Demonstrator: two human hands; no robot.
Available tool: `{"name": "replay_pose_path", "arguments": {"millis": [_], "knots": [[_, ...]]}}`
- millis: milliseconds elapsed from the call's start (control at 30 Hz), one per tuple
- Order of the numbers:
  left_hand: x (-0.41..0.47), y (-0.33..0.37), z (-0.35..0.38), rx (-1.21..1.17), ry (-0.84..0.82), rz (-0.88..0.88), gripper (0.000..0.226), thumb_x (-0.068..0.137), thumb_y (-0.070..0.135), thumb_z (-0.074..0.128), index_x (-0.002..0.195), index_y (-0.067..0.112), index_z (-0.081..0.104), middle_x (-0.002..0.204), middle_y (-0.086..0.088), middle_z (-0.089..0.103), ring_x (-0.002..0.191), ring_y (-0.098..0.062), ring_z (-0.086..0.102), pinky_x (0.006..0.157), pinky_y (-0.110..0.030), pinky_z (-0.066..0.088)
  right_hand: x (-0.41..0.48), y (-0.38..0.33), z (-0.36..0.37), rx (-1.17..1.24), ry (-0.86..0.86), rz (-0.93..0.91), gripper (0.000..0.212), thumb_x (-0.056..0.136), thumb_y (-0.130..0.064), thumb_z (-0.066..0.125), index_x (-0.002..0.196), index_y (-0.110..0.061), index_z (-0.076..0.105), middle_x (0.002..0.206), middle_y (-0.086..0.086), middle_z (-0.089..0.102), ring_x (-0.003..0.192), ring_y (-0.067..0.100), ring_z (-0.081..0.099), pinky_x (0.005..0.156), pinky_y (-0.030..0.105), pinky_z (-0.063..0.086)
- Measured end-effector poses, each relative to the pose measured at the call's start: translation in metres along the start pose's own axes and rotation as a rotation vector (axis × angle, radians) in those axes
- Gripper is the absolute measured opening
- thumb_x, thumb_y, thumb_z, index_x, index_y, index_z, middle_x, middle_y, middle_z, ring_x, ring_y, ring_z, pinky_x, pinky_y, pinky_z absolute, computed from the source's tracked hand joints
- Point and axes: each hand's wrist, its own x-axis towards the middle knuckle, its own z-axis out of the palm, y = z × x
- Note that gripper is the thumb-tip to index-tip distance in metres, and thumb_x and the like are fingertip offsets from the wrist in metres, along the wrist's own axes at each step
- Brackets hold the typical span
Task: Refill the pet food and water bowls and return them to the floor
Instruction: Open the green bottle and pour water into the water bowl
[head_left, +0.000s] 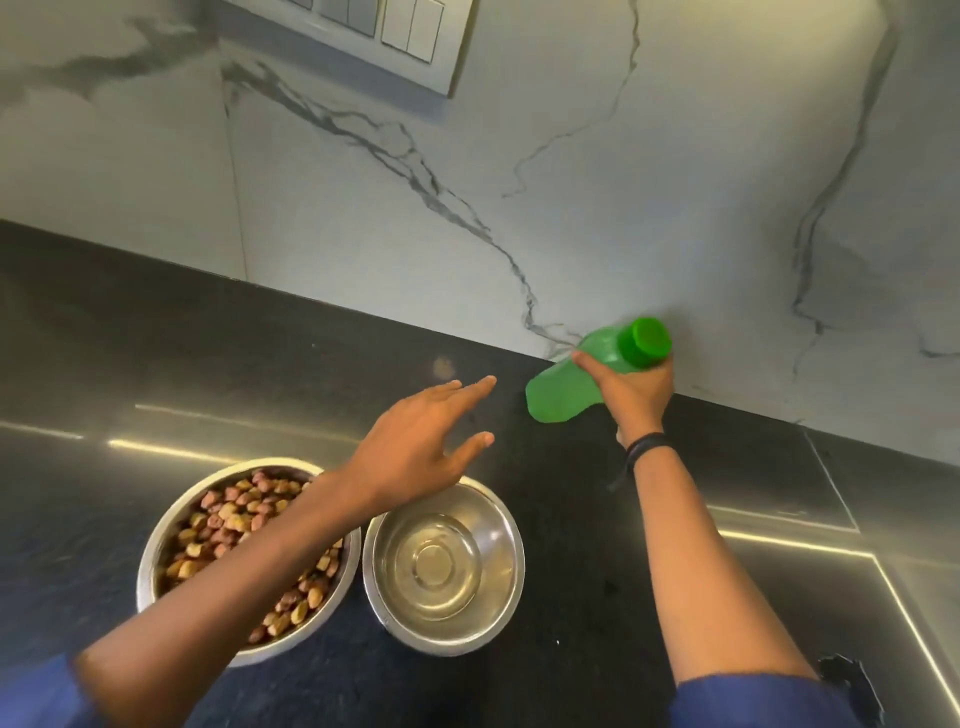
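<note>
Black table (597, 545) by marble wall, food bowl (171, 525) touching water bowl (498, 540), right hand (631, 389) gripping capped green bottle (571, 384) beyond water bowl, left hand (415, 441) open above it: likely spill if knocked or carried carelessly.

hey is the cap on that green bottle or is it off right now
On. The green bottle has its green cap seated on the neck, and the right hand grips the bottle just below it, near the wall.
</note>
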Motion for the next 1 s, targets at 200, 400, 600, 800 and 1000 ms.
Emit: {"name": "replay_pose_path", "arguments": {"millis": [200, 400, 600, 800, 1000], "knots": [[-0.021, 0.039, -0.005, -0.063, 0.106, -0.003, 0.06, 0.093, 0.044, 0.057, 0.147, 0.025, 0.038, 0.141, 0.002, 0.055, 0.118, -0.02, 0.06, 0.101, -0.048, 0.046, -0.058, 0.012, -0.066, -0.018, -0.013, -0.064, 0.083, 0.038, -0.046, 0.093, 0.111, -0.023, 0.062, 0.105, -0.002, 0.069, 0.096, 0.019, 0.066, 0.09, 0.044, 0.055], [-0.03, 0.088, 0.014, -0.171, 0.131, 0.033, 0.057, 0.093, 0.046, 0.056, 0.143, 0.024, 0.042, 0.139, 0.004, 0.056, 0.052, 0.012, 0.054, 0.086, -0.044, 0.053, -0.115, 0.028, -0.127, 0.025, -0.094, -0.107, 0.075, 0.038, -0.053, 0.093, 0.104, -0.03, 0.065, 0.098, -0.009, 0.071, 0.092, 0.012, 0.069, 0.086, 0.043, 0.057], [-0.034, 0.132, 0.033, -0.201, 0.115, 0.077, 0.056, 0.094, 0.051, 0.05, 0.14, 0.02, 0.047, 0.136, 0.003, 0.059, 0.053, 0.004, 0.057, 0.08, -0.036, 0.05, -0.151, 0.042, -0.145, 0.066, -0.235, -0.162, 0.069, 0.044, -0.051, 0.093, 0.103, -0.029, 0.065, 0.096, -0.009, 0.072, 0.091, 0.008, 0.068, 0.085, 0.042, 0.057], [-0.021, 0.152, 0.042, -0.276, 0.094, 0.104, 0.061, 0.092, 0.054, 0.05, 0.141, 0.019, 0.046, 0.137, 0.001, 0.058, 0.127, -0.013, 0.054, 0.103, -0.044, 0.045, -0.158, 0.051, -0.136, 0.124, -0.352, -0.216, 0.079, 0.042, -0.058, 0.092, 0.108, -0.041, 0.051, 0.11, -0.001, 0.064, 0.103, 0.012, 0.064, 0.089, 0.042, 0.055], [-0.004, 0.173, 0.055, -0.202, 0.006, 0.159, 0.073, 0.087, 0.052, 0.059, 0.146, 0.016, 0.036, 0.147, -0.004, 0.048, 0.135, -0.019, 0.045, 0.109, -0.044, 0.04, -0.15, 0.058, -0.13, 0.194, -0.43, -0.234, 0.072, 0.067, -0.028, 0.088, 0.125, -0.019, 0.047, 0.115, -0.003, 0.062, 0.103, 0.004, 0.064, 0.082, 0.023, 0.052]]}}
